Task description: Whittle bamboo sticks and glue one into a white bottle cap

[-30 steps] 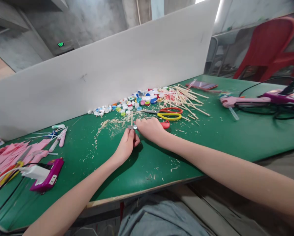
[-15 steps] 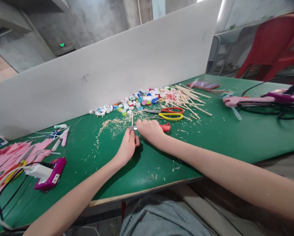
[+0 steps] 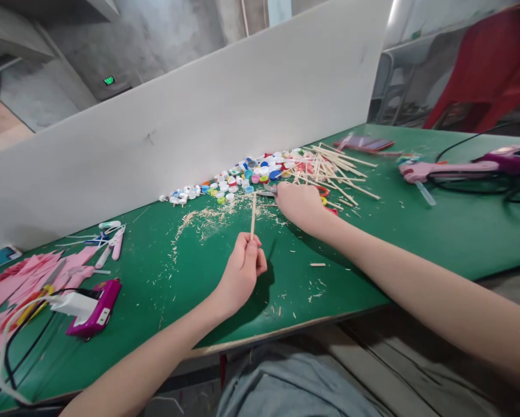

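Note:
My left hand (image 3: 242, 269) pinches a thin wooden stick (image 3: 253, 215) between thumb and fingers; the stick stands upward from the grip. To its right, my right hand (image 3: 300, 207) is closed round a red-handled knife (image 3: 331, 211), its blade pointing left and apart from the stick. Partly hidden behind that hand lie scissors with red and yellow handles (image 3: 323, 191). A short cut piece of stick (image 3: 317, 264) rests on the table below my right forearm. Pale wood shavings (image 3: 203, 219) are scattered beyond my left hand.
On the green table (image 3: 146, 313), colourful bottle caps (image 3: 229, 184) and a pile of wooden sticks (image 3: 342, 168) lie along the white partition (image 3: 177, 127). Pink cloth (image 3: 25, 272) and a purple power strip (image 3: 98, 310) with cables sit left. A pink glue gun (image 3: 446, 169) lies right.
The knife blade has left the stick as my right hand moved right and away. My left hand shifted right, showing more stick. A short stick piece now lies on the table.

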A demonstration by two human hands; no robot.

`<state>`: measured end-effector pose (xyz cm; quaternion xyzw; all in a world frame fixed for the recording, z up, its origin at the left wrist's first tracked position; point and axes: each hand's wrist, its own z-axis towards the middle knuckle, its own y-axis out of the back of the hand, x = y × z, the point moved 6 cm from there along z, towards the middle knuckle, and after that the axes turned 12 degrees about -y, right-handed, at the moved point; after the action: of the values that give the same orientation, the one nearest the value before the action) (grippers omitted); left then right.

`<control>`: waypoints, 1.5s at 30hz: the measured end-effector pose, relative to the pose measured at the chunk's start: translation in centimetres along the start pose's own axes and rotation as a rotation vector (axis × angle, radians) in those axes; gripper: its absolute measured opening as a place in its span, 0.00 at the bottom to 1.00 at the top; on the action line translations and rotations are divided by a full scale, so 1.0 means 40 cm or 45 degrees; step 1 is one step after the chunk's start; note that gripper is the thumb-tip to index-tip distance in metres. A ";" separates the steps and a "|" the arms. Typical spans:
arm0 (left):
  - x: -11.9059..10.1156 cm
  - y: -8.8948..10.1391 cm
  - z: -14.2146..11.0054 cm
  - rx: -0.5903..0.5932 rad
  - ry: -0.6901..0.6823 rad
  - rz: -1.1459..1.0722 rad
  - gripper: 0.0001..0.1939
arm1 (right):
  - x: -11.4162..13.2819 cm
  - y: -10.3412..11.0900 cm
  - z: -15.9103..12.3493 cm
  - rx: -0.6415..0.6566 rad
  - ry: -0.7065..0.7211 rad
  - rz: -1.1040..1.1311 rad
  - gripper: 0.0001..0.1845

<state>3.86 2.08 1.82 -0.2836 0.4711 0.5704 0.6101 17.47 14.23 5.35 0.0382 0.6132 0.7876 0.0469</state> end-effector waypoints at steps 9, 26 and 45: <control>0.022 0.032 0.010 -0.129 0.105 -0.162 0.08 | 0.011 0.023 -0.025 -0.047 0.150 0.095 0.20; 0.018 0.051 0.026 -0.148 -0.020 -0.125 0.08 | 0.125 0.027 -0.149 -0.042 0.680 0.046 0.16; -0.007 0.044 0.010 -0.195 -0.078 0.006 0.12 | 0.143 0.016 -0.166 -0.019 0.561 0.009 0.14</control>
<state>2.28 2.66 2.56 -0.3109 0.4077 0.6147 0.5994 11.00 8.40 4.35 -0.1331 0.6025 0.7817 -0.0904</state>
